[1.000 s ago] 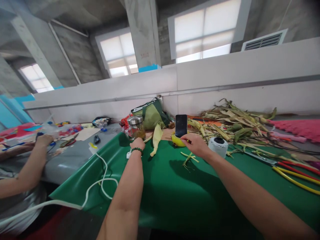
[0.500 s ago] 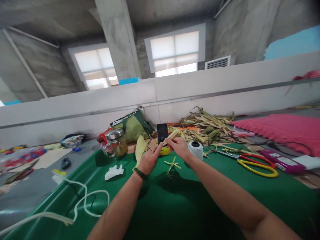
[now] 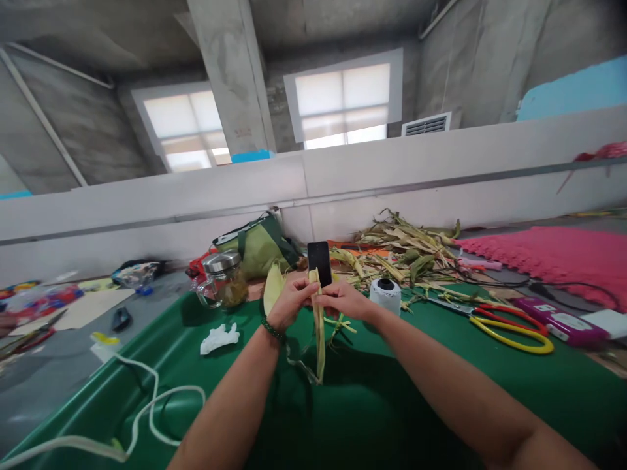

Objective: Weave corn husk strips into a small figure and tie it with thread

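Observation:
A long folded strip of corn husk (image 3: 319, 339) hangs upright between my hands, its lower end reaching down over the green mat (image 3: 392, 405). My left hand (image 3: 290, 301) pinches the strip near its top. From the other side, my right hand (image 3: 345, 300) grips it with fingers and thumb closed. Just behind the strip stands a dark phone (image 3: 319, 258), partly covered. A small crossed piece made of husk strips (image 3: 339, 326) lies on the mat beside the held strip. One broad pale husk leaf (image 3: 273, 287) is left of my left hand.
White thread spool (image 3: 385, 295) is right of my right hand, with scissors (image 3: 509, 326) farther right. A husk pile (image 3: 406, 238) lies behind. At left are a glass jar (image 3: 226, 281), crumpled tissue (image 3: 219, 339), a white cord (image 3: 157, 391) and a green bag (image 3: 255, 245).
The husk strip, earlier angled up to the right in my hands, now hangs downward in front of the phone. My hands have come closer together around its upper part.

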A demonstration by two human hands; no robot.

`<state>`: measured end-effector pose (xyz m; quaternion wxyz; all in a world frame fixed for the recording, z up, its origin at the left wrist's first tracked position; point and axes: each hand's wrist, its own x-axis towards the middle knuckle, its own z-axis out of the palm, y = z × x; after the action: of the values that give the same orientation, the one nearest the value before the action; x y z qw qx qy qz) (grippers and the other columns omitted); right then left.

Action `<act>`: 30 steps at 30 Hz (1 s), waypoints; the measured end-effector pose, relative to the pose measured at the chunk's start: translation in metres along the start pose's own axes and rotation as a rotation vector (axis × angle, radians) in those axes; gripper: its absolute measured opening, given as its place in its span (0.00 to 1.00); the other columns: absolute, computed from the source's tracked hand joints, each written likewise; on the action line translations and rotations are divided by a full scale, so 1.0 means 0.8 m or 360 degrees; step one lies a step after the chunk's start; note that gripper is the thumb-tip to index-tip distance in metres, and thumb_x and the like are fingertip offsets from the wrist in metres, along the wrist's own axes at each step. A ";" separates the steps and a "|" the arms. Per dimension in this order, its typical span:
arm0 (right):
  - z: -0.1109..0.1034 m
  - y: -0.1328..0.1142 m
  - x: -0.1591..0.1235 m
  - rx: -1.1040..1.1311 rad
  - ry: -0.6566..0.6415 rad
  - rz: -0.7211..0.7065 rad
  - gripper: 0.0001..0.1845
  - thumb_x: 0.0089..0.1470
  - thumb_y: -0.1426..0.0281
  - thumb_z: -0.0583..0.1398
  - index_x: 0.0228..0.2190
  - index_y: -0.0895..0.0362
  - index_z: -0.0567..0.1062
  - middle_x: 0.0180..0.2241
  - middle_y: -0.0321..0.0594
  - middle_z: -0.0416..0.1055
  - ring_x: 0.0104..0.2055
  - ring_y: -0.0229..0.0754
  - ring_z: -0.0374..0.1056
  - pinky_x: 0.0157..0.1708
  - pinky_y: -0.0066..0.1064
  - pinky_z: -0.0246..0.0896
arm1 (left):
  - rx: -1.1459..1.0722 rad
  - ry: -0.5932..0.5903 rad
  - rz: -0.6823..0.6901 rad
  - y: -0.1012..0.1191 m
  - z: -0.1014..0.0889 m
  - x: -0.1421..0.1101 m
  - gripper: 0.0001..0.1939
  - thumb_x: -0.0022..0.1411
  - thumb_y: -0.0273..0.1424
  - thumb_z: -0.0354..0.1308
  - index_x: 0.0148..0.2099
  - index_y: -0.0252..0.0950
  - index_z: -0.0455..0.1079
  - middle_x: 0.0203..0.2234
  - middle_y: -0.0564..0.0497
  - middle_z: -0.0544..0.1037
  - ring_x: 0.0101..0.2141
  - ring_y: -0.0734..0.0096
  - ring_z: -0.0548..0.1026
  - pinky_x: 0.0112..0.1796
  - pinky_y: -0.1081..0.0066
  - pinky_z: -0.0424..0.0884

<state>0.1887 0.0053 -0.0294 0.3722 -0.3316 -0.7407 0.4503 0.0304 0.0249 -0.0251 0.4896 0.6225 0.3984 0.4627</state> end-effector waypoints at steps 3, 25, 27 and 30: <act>-0.004 0.000 -0.002 0.0193 -0.0086 0.0038 0.18 0.45 0.56 0.61 0.22 0.59 0.74 0.17 0.33 0.68 0.18 0.33 0.63 0.19 0.25 0.59 | -0.0335 -0.0189 -0.0031 -0.007 -0.003 -0.005 0.21 0.39 0.44 0.70 0.25 0.33 0.67 0.17 0.57 0.70 0.20 0.79 0.68 0.24 0.76 0.67; -0.004 0.012 0.005 -0.0135 0.0411 -0.0186 0.16 0.47 0.58 0.59 0.19 0.57 0.70 0.16 0.33 0.67 0.19 0.34 0.63 0.19 0.25 0.58 | -0.0532 -0.0210 -0.0172 -0.013 0.010 -0.003 0.20 0.39 0.39 0.72 0.28 0.31 0.70 0.19 0.53 0.75 0.21 0.76 0.72 0.26 0.75 0.71; -0.007 0.013 0.006 -0.0044 0.0410 -0.0182 0.16 0.46 0.57 0.59 0.19 0.57 0.69 0.16 0.32 0.67 0.19 0.34 0.63 0.20 0.25 0.58 | -0.0540 -0.0199 -0.0160 -0.012 0.004 -0.001 0.21 0.37 0.39 0.72 0.28 0.30 0.71 0.20 0.52 0.76 0.22 0.75 0.73 0.28 0.75 0.72; -0.013 0.016 0.008 -0.0005 0.0463 -0.0165 0.16 0.45 0.58 0.59 0.17 0.57 0.68 0.15 0.31 0.64 0.17 0.33 0.61 0.19 0.25 0.58 | -0.0475 -0.0201 -0.0112 -0.012 -0.002 0.001 0.23 0.36 0.41 0.72 0.29 0.29 0.72 0.22 0.49 0.78 0.24 0.73 0.76 0.30 0.73 0.73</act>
<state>0.1963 0.0196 -0.0359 0.4978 -0.3552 -0.6958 0.3766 0.0284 0.0281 -0.0343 0.6166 0.5564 0.3153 0.4592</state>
